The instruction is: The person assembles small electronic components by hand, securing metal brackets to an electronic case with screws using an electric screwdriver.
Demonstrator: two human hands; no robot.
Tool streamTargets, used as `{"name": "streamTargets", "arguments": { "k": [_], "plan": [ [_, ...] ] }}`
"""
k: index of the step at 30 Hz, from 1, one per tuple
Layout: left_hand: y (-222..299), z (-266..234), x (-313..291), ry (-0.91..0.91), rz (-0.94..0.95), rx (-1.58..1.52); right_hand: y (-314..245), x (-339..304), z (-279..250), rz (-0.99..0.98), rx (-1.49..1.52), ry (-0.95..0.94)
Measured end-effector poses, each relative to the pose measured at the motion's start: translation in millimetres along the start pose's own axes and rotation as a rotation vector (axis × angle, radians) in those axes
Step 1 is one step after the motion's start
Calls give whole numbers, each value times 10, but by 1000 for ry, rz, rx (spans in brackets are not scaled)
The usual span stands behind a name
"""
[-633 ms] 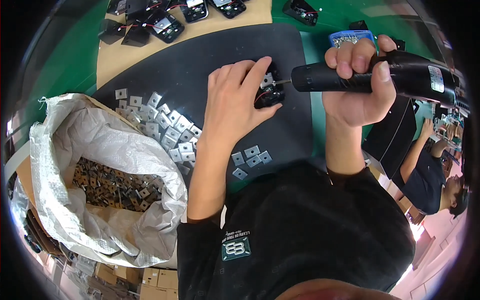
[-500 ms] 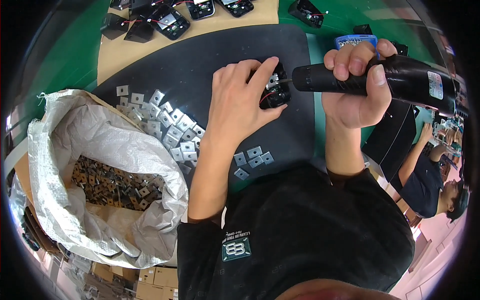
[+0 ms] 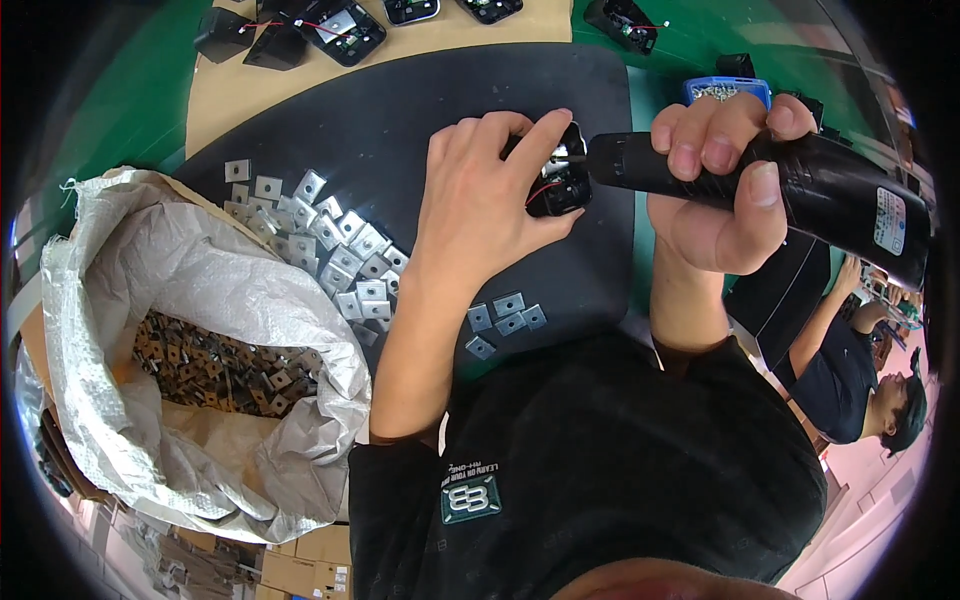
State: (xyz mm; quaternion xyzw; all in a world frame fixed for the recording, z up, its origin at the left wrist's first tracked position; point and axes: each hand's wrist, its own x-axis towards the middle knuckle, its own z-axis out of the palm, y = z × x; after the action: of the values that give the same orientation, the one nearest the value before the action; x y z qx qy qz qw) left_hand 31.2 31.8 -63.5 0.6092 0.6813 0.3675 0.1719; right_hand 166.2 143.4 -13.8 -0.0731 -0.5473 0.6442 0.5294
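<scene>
My left hand (image 3: pixel 480 190) grips a small black plastic housing (image 3: pixel 562 195) on the dark mat, thumb and fingers around its sides. Inside the housing a bit of silvery metal and a red wire show. Wrapped in my right hand (image 3: pixel 725 180) is a black electric screwdriver (image 3: pixel 830 190), lying roughly level with its nose toward the housing. The thin bit reaches into the housing's opening; its very tip is hard to make out. Left of my left forearm lies a pile of square metal plates (image 3: pixel 345 240) with centre holes. Several more plates (image 3: pixel 508 304) lie right of that forearm.
A white woven sack (image 3: pixel 200 260) holding many small metal pieces stands at the left. More black housings (image 3: pixel 345 40) with wires sit on brown cardboard at the far side. A blue tray (image 3: pixel 730 88) of screws stands far right, and a co-worker (image 3: pixel 850 380) sits beyond.
The view has shifted slightly. The screwdriver's rear end has dipped a little toward me, and its nose stays at the housing. My left hand keeps its grip.
</scene>
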Motion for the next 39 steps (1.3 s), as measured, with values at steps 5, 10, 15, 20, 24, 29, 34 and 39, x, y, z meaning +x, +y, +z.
{"name": "streamTargets", "arguments": {
  "k": [5, 10, 15, 20, 24, 29, 34, 39],
  "plan": [
    [6, -10, 0, 3, 3, 0, -11, 6, -30, 18, 8, 19],
    [-23, -13, 30, 2, 12, -17, -4, 11, -27, 41, 69, -13],
    [-38, -22, 23, -19, 13, -15, 24, -20, 46, 36, 47, -59],
    [-16, -39, 17, -13, 19, 4, 17, -41, 86, 24, 21, -131],
    [1, -32, 29, -14, 6, 23, -13, -119, 78, -30, -12, -114],
    [55, -62, 158, 8, 14, 123, -336, -157, -155, -66, 71, -24],
    [-217, -112, 491, 194, -63, 354, -605, -123, -551, -192, -113, 16],
    [-389, -120, 736, 199, -151, 455, -715, -173, -868, -272, -172, 321]
  ]
}}
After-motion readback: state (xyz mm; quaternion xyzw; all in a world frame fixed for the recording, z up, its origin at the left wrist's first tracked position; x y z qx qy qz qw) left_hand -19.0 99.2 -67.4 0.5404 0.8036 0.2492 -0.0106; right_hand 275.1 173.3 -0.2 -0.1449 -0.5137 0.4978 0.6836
